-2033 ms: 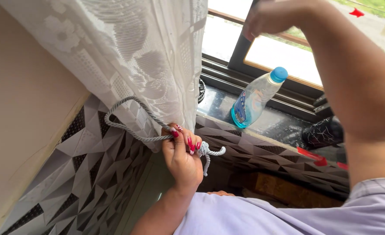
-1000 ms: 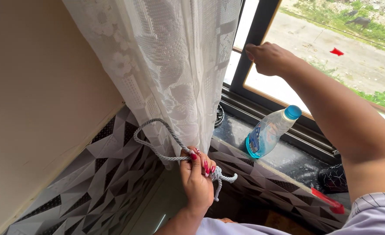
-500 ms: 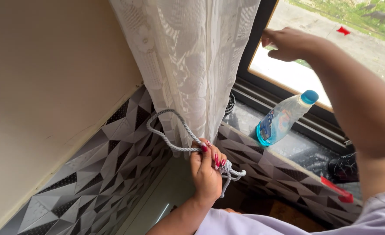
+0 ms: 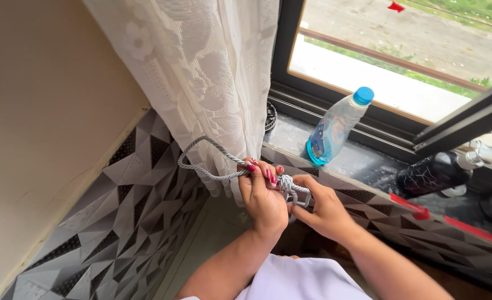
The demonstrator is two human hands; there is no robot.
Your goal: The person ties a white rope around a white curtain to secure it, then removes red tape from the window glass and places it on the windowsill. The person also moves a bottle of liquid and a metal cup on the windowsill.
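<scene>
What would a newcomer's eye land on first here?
Both hands meet at centre: the left hand grips a grey twisted rope tieback looped around the white lace curtain, while the right hand touches its knotted end. Behind them, a clear plastic bottle with a blue cap leans on the dark window sill.

Twisted grey cord [image 4: 212,161]; sheer white lace curtain [image 4: 201,72]; clear glossy plastic bottle [image 4: 335,129]; matt tiles [image 4: 129,222].
</scene>
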